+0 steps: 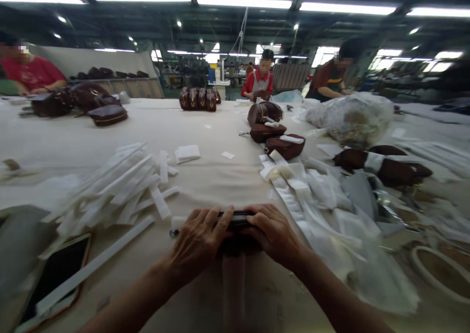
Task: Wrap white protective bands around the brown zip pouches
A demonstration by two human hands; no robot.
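Both hands on one dark bag (239, 219), at the near middle of the pale worktable (216, 176). Left hand (200, 232) curled over its left end, fingers bent and close together; right hand (271, 230) grips the other end likewise, thumb beneath. A small metal clasp (174, 233) pokes out beside the left hand. To the left, a loose heap of white strips (125, 188); nearer, a phone (60, 269) — one strip lying across it. On the right, crumpled translucent wrapping (330, 215). Beyond, a brown pouch (285, 148) with white paper on top, and a row of brown bags (198, 99). Across the table — a person in red sleeves (259, 78).
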